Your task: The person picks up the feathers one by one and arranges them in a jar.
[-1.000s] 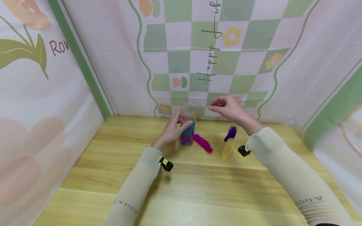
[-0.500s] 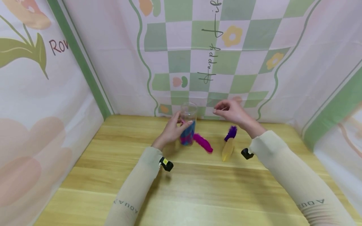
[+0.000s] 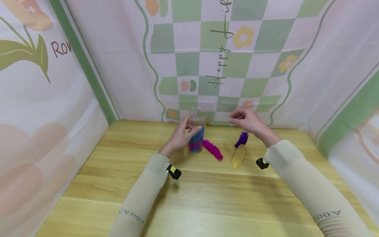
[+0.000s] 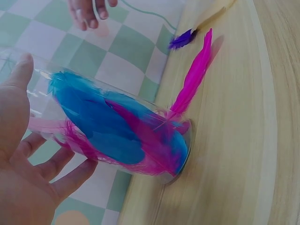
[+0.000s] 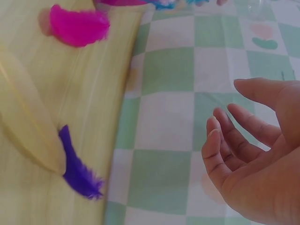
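A tall clear glass (image 3: 197,142) stands upright near the back of the table, with blue and magenta feathers inside; the left wrist view shows the blue feathers (image 4: 105,126) pressed along its wall. My left hand (image 3: 178,135) holds it, thumb on one side and fingers round the other. In the air to the right of the glass hovers my right hand (image 3: 248,122), its fingers loosely bent. The right wrist view shows nothing between thumb (image 5: 262,90) and fingers. A magenta feather (image 3: 212,150) lies beside the glass's base. Below the right hand lie a purple feather (image 3: 241,139) and a pale yellow feather (image 3: 238,157), touching.
The wooden table (image 3: 204,200) reaches back to a hanging cloth (image 3: 186,64) with green and white checks, close behind the glass. More printed cloth (image 3: 38,131) hangs along the left side, and another panel (image 3: 349,108) on the right.
My right hand has drawn away from the glass, to the right and slightly down. The left hand, the glass and the loose feathers have stayed in place.
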The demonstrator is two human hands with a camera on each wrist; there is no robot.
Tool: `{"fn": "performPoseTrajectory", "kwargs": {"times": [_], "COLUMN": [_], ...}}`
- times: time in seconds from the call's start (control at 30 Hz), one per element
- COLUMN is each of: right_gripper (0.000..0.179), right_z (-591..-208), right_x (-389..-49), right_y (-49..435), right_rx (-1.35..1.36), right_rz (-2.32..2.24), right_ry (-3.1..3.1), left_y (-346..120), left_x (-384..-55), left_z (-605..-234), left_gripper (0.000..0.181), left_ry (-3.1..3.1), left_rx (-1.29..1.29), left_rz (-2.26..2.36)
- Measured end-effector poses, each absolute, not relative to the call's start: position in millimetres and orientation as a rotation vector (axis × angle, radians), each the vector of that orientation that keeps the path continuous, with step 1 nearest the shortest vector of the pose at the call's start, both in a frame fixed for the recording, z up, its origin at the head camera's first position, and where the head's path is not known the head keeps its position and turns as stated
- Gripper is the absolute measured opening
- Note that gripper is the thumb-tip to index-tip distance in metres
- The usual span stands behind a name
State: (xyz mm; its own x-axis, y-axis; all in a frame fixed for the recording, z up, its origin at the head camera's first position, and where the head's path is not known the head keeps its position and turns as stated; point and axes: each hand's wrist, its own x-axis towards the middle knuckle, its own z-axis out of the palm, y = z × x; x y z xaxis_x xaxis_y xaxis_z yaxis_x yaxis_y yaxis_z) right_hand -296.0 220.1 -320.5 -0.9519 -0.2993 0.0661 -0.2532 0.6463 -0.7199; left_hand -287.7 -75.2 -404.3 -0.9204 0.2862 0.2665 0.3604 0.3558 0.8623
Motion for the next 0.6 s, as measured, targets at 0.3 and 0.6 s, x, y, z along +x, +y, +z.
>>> {"fn": "performPoseTrajectory", "kwargs": {"times": [0.3, 0.6], "right_gripper": [0.036, 0.044], "right_z": [-334.4, -347.5], "right_x": [-299.1, -303.3], "right_y": [236.8, 249.6], "right_rx": [-0.358, -0.291], "right_rz": [-1.172, -1.129], "right_ry": [2.773, 2.776], "left_y": [-76.7, -76.9], "left_x": [-288.3, -288.5], "left_z": [-405.6, -404.9], "left_gripper": [0.048, 0.046], "left_ry": [-2.522, -2.529], "left_rx": [-0.612, -0.605], "left_rz": [-1.647, -1.631]}}
